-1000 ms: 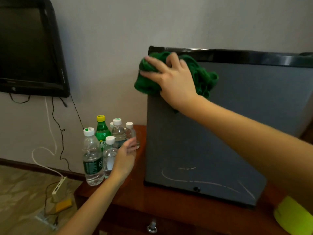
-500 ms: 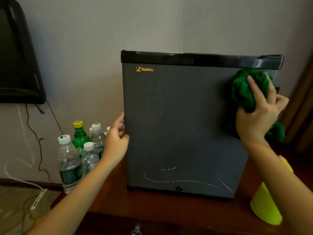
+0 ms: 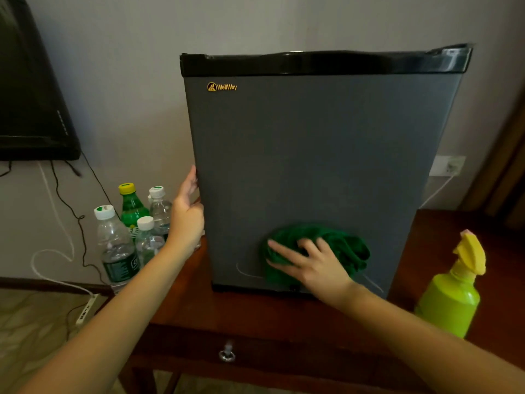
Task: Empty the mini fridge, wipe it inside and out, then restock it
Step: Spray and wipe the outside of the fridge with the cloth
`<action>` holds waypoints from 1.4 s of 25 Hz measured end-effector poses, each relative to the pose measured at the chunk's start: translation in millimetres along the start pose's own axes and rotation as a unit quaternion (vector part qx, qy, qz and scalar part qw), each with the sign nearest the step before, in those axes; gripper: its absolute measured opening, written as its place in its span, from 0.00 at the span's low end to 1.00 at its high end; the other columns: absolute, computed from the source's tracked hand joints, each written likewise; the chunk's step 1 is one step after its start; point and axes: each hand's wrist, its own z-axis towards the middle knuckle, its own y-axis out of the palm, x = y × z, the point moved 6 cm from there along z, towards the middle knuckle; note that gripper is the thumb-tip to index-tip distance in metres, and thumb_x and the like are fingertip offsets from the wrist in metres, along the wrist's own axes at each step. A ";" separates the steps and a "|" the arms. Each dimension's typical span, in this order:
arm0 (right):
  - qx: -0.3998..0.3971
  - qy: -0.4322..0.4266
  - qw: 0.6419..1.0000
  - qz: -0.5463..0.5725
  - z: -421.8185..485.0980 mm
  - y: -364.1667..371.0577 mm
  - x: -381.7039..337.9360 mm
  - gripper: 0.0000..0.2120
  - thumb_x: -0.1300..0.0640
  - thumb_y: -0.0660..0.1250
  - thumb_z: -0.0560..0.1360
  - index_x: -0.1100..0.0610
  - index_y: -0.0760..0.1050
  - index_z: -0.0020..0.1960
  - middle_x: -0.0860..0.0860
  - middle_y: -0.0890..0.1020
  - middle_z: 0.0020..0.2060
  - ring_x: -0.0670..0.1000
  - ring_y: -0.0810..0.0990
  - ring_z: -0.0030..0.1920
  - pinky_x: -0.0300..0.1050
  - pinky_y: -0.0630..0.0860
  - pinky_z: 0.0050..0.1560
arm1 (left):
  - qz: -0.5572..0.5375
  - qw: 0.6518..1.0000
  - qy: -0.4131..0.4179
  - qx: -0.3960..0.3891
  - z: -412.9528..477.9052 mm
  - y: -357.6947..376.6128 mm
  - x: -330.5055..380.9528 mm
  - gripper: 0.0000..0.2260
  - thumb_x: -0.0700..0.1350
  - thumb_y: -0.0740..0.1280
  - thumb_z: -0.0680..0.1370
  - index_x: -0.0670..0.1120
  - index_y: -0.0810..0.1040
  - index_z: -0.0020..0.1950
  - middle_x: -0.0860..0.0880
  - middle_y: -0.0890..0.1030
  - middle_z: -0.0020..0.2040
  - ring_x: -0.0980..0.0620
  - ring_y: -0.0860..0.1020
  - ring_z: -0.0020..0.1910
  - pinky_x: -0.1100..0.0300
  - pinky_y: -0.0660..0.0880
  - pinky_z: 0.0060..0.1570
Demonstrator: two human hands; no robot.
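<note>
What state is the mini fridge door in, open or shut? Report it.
Shut. The grey door sits closed under the black top trim, no interior shows, and the right hand presses the green cloth against it.

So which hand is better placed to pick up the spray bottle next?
Probably the right hand: the spray bottle stands on its side of the fridge, though it presses the cloth. The left hand rests on the far edge.
</note>
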 end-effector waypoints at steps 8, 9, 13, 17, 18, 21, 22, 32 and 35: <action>0.095 0.180 0.968 0.147 51.2 -44.3 42.3 0.40 0.68 0.68 0.60 0.45 0.71 0.69 0.49 0.65 0.73 0.57 0.67 0.46 0.49 0.71 0.39 | 0.021 1.000 -0.008 -0.001 4.6 -3.7 -4.1 0.31 0.25 0.57 0.76 0.46 0.59 0.76 0.50 0.66 0.72 0.54 0.65 0.70 0.74 0.72 0.54; 0.143 0.230 0.950 0.154 80.0 -61.7 66.3 0.37 0.68 0.66 0.62 0.45 0.72 0.68 0.49 0.67 0.73 0.57 0.67 0.46 0.49 0.71 0.40 | 0.024 1.000 -0.010 -0.009 4.4 -3.6 -2.4 0.32 0.23 0.56 0.76 0.46 0.59 0.76 0.51 0.66 0.71 0.54 0.64 0.70 0.77 0.72 0.50; 0.194 0.258 0.943 0.085 132.5 -78.3 73.6 0.29 0.65 0.56 0.70 0.45 0.74 0.67 0.48 0.70 0.71 0.56 0.66 0.48 0.49 0.63 0.41 | 0.037 0.997 -0.037 -0.057 13.4 -18.5 -3.5 0.36 0.20 0.51 0.73 0.47 0.59 0.75 0.49 0.65 0.74 0.52 0.63 0.73 0.64 0.71 0.62; 0.086 0.079 0.987 0.113 115.1 -15.9 -43.9 0.21 0.60 0.61 0.72 0.44 0.78 0.61 0.49 0.71 0.70 0.55 0.67 0.50 0.47 0.66 0.43 | 0.054 0.994 -0.059 -0.075 17.3 -26.3 -3.3 0.38 0.20 0.50 0.70 0.49 0.63 0.74 0.51 0.66 0.73 0.55 0.66 0.70 0.47 0.64 0.71; 0.032 0.034 0.992 0.120 108.7 3.9 -77.7 0.20 0.57 0.66 0.70 0.42 0.79 0.59 0.48 0.71 0.70 0.54 0.67 0.51 0.46 0.66 0.45 | 0.050 0.994 -0.060 -0.073 16.4 -25.5 -3.2 0.38 0.20 0.50 0.70 0.49 0.63 0.74 0.51 0.66 0.73 0.55 0.65 0.71 0.47 0.63 0.71; -0.108 -0.056 0.983 0.139 93.5 43.4 -142.2 0.18 0.50 0.70 0.69 0.37 0.78 0.58 0.43 0.72 0.68 0.52 0.64 0.54 0.44 0.65 0.49 | 0.044 0.996 -0.050 -0.062 13.0 -20.3 -3.6 0.38 0.19 0.51 0.70 0.48 0.62 0.75 0.51 0.65 0.74 0.54 0.63 0.72 0.49 0.63 0.71; -0.126 -0.060 0.979 0.147 89.2 46.5 -144.7 0.18 0.50 0.70 0.70 0.37 0.77 0.59 0.43 0.72 0.69 0.52 0.64 0.55 0.43 0.68 0.49 | 0.041 0.996 -0.048 -0.060 12.1 -18.5 -3.6 0.37 0.19 0.51 0.71 0.48 0.61 0.75 0.51 0.64 0.74 0.54 0.63 0.73 0.52 0.64 0.70; -0.136 0.081 0.976 0.147 -94.8 26.9 -30.1 0.34 0.65 0.73 0.58 0.43 0.79 0.60 0.43 0.65 0.72 0.55 0.71 0.51 0.47 0.72 0.44 | 0.021 0.997 -0.027 -0.067 6.8 -10.2 -1.4 0.34 0.22 0.54 0.75 0.49 0.58 0.76 0.53 0.62 0.75 0.58 0.61 0.70 0.77 0.72 0.49; -0.162 0.079 0.966 0.183 -69.0 29.6 -39.2 0.36 0.64 0.75 0.55 0.42 0.78 0.60 0.43 0.68 0.71 0.54 0.69 0.49 0.45 0.70 0.42 | 0.022 0.998 -0.015 -0.055 3.5 -6.6 1.4 0.32 0.25 0.56 0.77 0.49 0.57 0.77 0.53 0.62 0.75 0.59 0.61 0.69 0.79 0.70 0.49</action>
